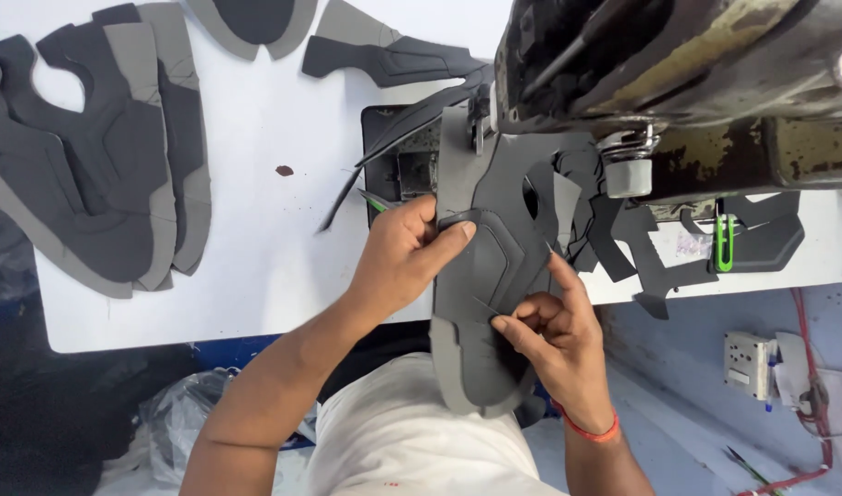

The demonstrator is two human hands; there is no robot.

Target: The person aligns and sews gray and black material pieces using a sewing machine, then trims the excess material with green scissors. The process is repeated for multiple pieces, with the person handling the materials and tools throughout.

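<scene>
A long grey and black shoe upper piece [480,276] lies from the sewing machine's needle area [479,115] down toward my body. My left hand [404,253] grips its left edge, thumb pressed on a narrow black strip across the piece. My right hand [554,340] pinches the lower right part of the same piece, index finger pointing up along its edge. A small green-tipped tool [375,202] pokes out just above my left hand.
The worn sewing machine head [678,64] overhangs the white table [265,211] at upper right. A stack of grey and black upper pieces [99,156] lies at left, more cut pieces [384,55] at the top and right [641,239]. Green snips [723,241] hang at right.
</scene>
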